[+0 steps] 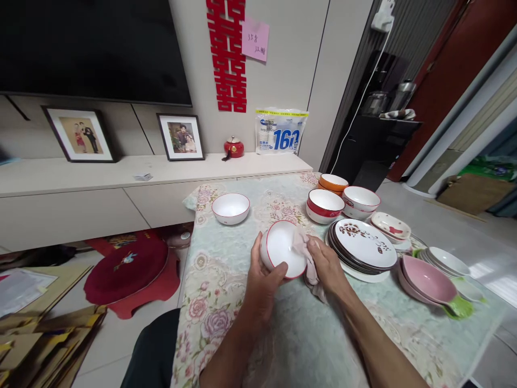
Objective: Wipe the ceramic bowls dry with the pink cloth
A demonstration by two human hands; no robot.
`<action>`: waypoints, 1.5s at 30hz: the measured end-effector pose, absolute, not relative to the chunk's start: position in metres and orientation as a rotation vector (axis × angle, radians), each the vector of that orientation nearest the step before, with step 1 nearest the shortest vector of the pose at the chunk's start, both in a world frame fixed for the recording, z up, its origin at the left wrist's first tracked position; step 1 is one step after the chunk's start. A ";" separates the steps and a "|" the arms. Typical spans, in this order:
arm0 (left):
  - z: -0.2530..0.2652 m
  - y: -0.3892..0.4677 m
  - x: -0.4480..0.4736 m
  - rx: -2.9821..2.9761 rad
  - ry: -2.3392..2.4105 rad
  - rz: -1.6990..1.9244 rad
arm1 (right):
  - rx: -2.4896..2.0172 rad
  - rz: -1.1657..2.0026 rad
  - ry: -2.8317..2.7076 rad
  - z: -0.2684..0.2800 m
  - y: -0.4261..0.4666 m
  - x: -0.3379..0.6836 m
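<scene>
A white bowl with a red rim (pixel 280 245) is tilted toward me above the table. My left hand (pixel 262 280) grips it from the left side, thumb over the near rim. Bunched in my right hand (pixel 325 264) is a pale pink cloth (pixel 301 242), pressed against the right part of the bowl's inside and rim. The cloth's loose end hangs down below the bowl. Another white bowl with a thin red rim (pixel 231 208) stands upright on the flowered tablecloth (pixel 214 302), farther back and to the left.
Stacked bowls (pixel 326 202) stand at the back right. Nearer are a pile of plates (pixel 365 243), pink dishes (pixel 430 280) and more white bowls (pixel 448 261). Behind the table runs a low cabinet (pixel 161 175) with framed photos. A red stool (pixel 129 267) and flattened cardboard (pixel 36 345) are at left.
</scene>
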State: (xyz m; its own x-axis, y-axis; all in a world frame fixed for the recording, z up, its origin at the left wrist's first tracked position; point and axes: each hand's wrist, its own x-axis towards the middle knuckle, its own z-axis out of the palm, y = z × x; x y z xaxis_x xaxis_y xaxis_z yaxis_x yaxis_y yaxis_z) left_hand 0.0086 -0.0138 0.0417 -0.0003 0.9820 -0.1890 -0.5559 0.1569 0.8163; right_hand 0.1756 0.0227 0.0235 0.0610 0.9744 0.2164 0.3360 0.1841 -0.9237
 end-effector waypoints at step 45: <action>0.021 -0.008 0.000 1.083 1.062 1.373 | -0.893 1.111 -2.161 0.046 0.003 0.159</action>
